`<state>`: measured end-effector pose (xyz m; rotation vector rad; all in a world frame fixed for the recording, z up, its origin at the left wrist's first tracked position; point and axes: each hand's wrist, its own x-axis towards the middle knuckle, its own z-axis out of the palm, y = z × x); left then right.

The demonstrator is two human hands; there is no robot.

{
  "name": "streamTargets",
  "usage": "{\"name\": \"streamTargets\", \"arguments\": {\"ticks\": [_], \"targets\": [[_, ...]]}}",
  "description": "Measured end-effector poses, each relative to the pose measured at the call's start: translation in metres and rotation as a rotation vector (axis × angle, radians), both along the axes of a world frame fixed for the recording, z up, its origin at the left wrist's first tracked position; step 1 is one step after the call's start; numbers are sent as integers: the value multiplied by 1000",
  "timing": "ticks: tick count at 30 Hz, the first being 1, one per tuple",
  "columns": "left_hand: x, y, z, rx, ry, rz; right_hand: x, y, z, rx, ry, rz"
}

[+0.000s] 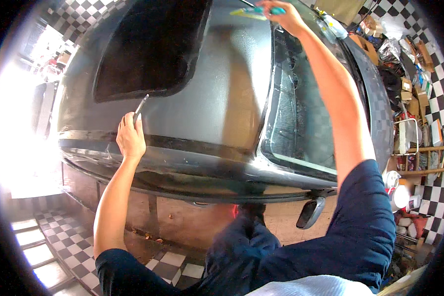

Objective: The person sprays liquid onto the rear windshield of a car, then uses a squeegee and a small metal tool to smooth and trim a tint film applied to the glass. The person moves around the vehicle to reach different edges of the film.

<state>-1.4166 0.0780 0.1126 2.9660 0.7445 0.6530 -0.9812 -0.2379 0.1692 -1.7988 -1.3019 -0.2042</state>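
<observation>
A dark grey car roof [227, 89] fills the middle of the view, its surface glossy with streaky reflections. My left hand [131, 137] is closed around a slim, grey, pen-like tool [141, 105]; its tip points at the near corner of the black sunroof panel [148, 49]. The tool's exact kind is unclear. At the far side, my right hand [284, 18] grips a squeegee-like tool with a teal handle and a yellowish blade [249, 13], over the roof near the top of the windshield [306, 113]. Whether the blade touches the roof is unclear.
A side mirror [311, 213] sticks out near my legs. Beyond the hood, boxes, bags and a white metal frame [407, 135] crowd the right side. A spray bottle [334, 27] is at the far edge of the windshield. Bright light washes out the left.
</observation>
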Motion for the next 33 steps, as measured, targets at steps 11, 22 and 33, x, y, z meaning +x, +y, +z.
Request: {"name": "streamTargets", "arguments": {"ticks": [11,22,33], "targets": [[-3,-5,6,-36,23,13,-109,-89,-50,-157,251,117],[-3,-1,5,-29,3,26,-83,-32,12,-61,239,71],[-3,-6,6,-64,14,13,-135,-80,-56,-188,188,277]]}}
